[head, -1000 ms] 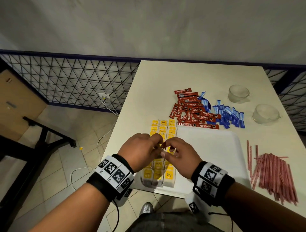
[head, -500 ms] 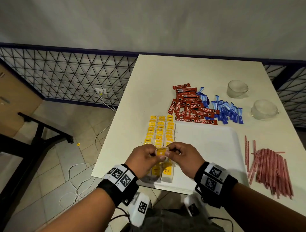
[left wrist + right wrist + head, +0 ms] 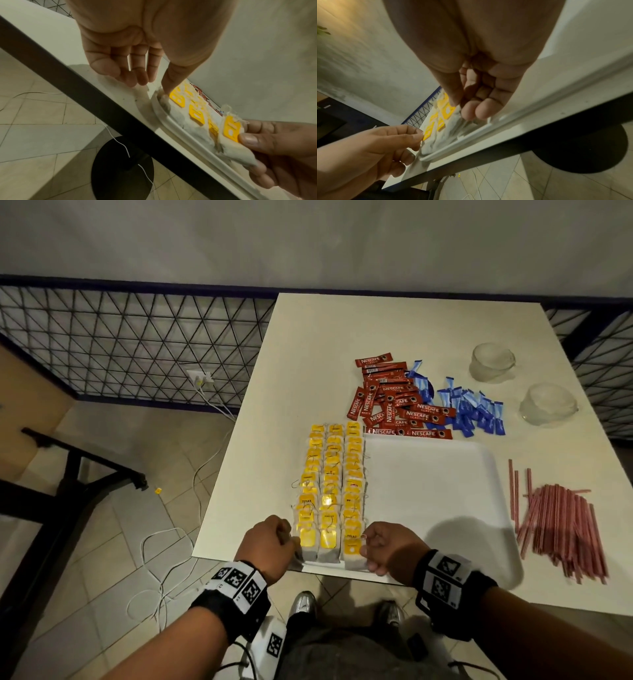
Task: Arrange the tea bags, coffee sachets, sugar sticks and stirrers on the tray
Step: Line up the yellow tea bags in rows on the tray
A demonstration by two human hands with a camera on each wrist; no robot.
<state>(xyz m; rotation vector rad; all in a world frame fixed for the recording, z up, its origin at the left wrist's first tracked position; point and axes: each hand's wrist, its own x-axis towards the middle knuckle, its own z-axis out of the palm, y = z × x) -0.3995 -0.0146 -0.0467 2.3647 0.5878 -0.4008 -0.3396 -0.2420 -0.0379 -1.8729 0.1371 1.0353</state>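
At the near table edge, the left hand point(image 3: 270, 544) presses its thumb on the leftmost bag, other fingers loosely curled. Yellow-tagged paper tea bags point(image 3: 330, 487) lie in three rows along the left side of the white rectangular plastic tray point(image 3: 442, 494). The right hand point(image 3: 390, 549) pinches the nearest right-row tea bag point(image 3: 230, 133) between thumb and fingers.

A: From my head view, the tray's point(image 3: 428, 501) right part lies bare; a hand could pass there.

B: What crowds the edges?

A: Tea bags point(image 3: 330, 487) fill its left strip. Sachets point(image 3: 397, 405) and sugar sticks point(image 3: 472, 409) lie against the far rim, stirrers point(image 3: 561, 522) just right, two cups point(image 3: 491, 366) beyond.
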